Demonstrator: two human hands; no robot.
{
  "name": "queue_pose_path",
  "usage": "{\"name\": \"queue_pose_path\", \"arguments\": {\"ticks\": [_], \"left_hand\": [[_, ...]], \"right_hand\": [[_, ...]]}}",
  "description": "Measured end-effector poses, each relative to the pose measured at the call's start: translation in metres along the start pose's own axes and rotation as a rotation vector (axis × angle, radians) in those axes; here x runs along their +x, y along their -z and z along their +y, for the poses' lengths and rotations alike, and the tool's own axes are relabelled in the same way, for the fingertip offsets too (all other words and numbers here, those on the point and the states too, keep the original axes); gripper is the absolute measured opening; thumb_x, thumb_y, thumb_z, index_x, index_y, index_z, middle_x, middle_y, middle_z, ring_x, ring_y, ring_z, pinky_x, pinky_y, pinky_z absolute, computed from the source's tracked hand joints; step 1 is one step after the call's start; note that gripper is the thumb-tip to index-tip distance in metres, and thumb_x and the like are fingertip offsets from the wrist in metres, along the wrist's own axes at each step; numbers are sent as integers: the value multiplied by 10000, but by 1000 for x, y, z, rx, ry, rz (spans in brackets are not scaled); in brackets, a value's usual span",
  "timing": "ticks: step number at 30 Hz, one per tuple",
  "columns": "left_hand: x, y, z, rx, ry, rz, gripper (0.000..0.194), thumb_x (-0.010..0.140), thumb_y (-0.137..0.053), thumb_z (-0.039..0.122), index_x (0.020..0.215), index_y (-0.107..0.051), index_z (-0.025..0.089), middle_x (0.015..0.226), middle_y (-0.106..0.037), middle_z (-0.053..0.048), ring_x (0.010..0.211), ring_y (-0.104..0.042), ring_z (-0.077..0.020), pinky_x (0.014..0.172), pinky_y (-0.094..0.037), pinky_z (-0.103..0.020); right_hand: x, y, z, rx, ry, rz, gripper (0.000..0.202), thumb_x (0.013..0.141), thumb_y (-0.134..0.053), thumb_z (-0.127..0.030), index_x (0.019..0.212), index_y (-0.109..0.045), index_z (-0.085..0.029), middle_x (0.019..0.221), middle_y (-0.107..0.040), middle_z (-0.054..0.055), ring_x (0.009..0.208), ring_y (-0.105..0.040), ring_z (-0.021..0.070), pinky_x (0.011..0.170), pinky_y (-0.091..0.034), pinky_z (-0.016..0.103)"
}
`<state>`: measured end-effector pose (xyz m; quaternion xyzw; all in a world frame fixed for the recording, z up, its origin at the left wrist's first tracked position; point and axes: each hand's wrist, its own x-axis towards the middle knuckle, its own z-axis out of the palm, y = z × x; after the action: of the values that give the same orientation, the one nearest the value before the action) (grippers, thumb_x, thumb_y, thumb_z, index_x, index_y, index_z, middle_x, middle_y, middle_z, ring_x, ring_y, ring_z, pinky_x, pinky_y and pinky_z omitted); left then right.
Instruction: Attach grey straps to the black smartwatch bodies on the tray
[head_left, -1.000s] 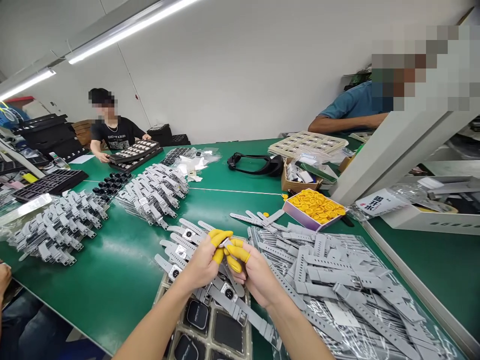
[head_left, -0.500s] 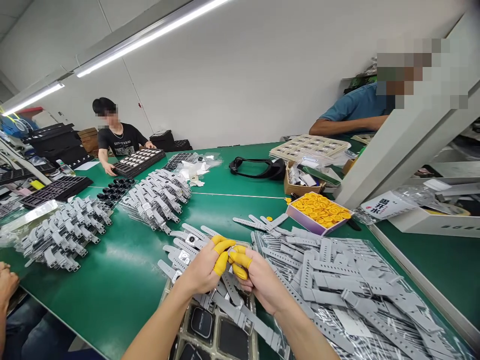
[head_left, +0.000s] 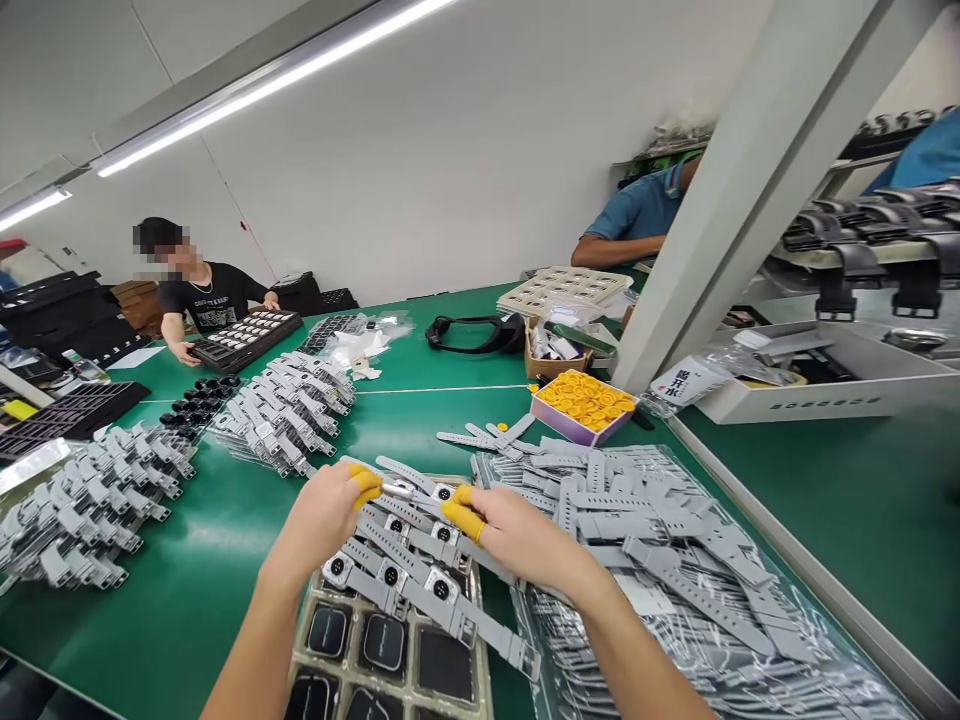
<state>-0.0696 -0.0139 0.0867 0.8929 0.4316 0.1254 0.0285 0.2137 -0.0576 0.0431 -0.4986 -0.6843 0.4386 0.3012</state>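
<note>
Yellow finger covers are on the fingertips of both my hands. My left hand [head_left: 326, 515] is closed at the left end of a smartwatch [head_left: 397, 490] seen edge-on, with a grey strap. My right hand [head_left: 517, 530] pinches at the right end of that grey strap; its fingertips partly hide the grip. Under my hands, several smartwatches with grey straps [head_left: 401, 550] lie face down in rows across a tray [head_left: 412, 615]. In the tray's nearer pockets sit dark square watch faces [head_left: 384, 642].
Loose grey straps [head_left: 675, 530] are heaped on plastic bags at right. A box of yellow finger covers [head_left: 585, 405] stands behind. Strapped watches [head_left: 281, 410] are piled at left, near black goggles [head_left: 476, 333]. A slanted post [head_left: 742, 200] rises at right. Co-workers sit across the table.
My hands have moved apart, the left one leftward, with the smartwatch now stretched between them. The view has turned right, showing more black-strapped watches beyond the post.
</note>
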Motion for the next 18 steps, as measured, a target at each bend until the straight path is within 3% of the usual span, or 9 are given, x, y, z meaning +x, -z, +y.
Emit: {"name": "queue_pose_path", "arguments": {"ticks": [3, 5, 8, 13, 18], "left_hand": [[-11, 16, 4, 31, -38, -38, 365, 958, -440, 68, 1046, -749, 241, 970, -751, -53, 849, -666, -214, 772, -524, -328], [-21, 25, 13, -30, -16, -83, 337, 1006, -444, 125, 1056, -750, 259, 991, -749, -38, 865, -667, -202, 788, -519, -316], [-38, 30, 32, -181, 37, -225, 285, 1056, -455, 235, 1031, -738, 257, 982, -734, -30, 872, -662, -198, 765, -520, -296], [-62, 6, 60, -322, 4, -470, 300, 1060, -416, 191, 992, -706, 222, 952, -701, -44, 852, -644, -191, 744, -511, -278], [-76, -24, 71, -221, -44, -497, 216, 1061, -444, 199, 1088, -658, 188, 995, -682, -68, 879, -609, -215, 794, -487, -320]], "right_hand": [[0, 17, 16, -76, -43, 66, 294, 1012, -526, -451, 850, -670, -253, 827, -694, 50, 712, -581, 237, 645, -394, 343], [3, 33, 36, -269, -88, 279, 225, 995, -549, -407, 986, -702, -241, 1004, -719, 110, 913, -628, 307, 767, -456, 401], [6, 53, 73, -629, -230, 532, 284, 960, -547, -281, 1184, -694, -185, 1207, -682, 199, 1202, -547, 392, 941, -456, 484], [4, 57, 116, -815, -352, 479, 378, 969, -454, -227, 1280, -655, -152, 1300, -641, 212, 1295, -480, 370, 1070, -390, 538], [3, 51, 126, -838, -372, 485, 407, 946, -475, -267, 1288, -662, -148, 1281, -602, 226, 1229, -475, 393, 1029, -386, 561]]}}
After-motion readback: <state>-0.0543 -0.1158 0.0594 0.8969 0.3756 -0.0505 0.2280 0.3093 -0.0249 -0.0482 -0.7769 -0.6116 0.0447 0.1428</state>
